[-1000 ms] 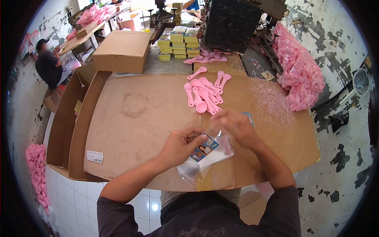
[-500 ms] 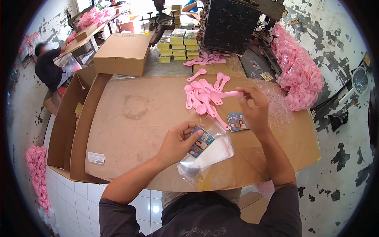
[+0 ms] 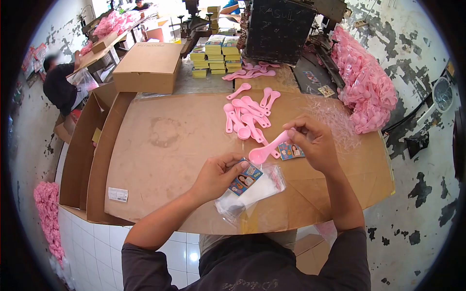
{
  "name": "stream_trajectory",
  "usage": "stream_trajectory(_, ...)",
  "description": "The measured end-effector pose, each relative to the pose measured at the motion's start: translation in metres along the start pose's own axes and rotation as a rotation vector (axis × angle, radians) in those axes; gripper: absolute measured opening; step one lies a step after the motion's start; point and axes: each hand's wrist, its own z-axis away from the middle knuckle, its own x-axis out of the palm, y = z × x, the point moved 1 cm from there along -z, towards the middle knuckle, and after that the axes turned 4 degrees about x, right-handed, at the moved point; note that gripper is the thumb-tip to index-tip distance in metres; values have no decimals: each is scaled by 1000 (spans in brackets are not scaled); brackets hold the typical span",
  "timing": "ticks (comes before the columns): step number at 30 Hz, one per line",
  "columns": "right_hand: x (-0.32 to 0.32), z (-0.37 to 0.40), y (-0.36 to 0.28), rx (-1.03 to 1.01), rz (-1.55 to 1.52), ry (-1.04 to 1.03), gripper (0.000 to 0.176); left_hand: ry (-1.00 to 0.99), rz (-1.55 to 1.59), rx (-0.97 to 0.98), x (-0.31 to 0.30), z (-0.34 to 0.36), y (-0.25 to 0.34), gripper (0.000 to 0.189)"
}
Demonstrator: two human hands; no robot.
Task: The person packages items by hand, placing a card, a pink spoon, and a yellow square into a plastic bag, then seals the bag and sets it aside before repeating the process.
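My left hand [image 3: 218, 175] pinches a clear plastic bag [image 3: 252, 191] with a printed card [image 3: 245, 178] at its mouth, low over the cardboard sheet [image 3: 170, 145]. My right hand [image 3: 313, 140] holds a pink plastic spoon [image 3: 268, 147] by its handle, bowl pointing down-left, just above the bag's opening. A second printed card [image 3: 290, 151] lies on the cardboard under my right hand. A pile of several loose pink spoons [image 3: 245, 115] lies farther back on the sheet.
A closed brown box [image 3: 148, 65] and an open carton [image 3: 82, 145] stand at the left. Stacks of yellow packs [image 3: 218, 53] and a dark machine [image 3: 279, 29] are behind. Bagged pink spoons [image 3: 364, 82] heap at the right. Another person [image 3: 58, 85] works at far left.
My right hand picked a pink spoon from the pile and has brought it back toward the bag's mouth. My left hand has kept the bag in place.
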Motion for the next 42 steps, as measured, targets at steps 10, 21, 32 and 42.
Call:
stream_trajectory(10, 1, -1, -3, 14, -76, -75, 13, -12, 36, 6, 2, 1, 0, 27)
stream_trajectory(21, 32, 6, 0, -147, 48, -337, 23, -114, 38, 17, 0, 2, 6, 34)
stream_trajectory(32, 41, -8, -36, -350, 69, -604, 23, -284, 200, 47, 1, 9, 13, 32)
stream_trajectory(42, 42, -5, -65, -299, 3, -403, 20, -364, 281, 123, -3, 8, 10, 43)
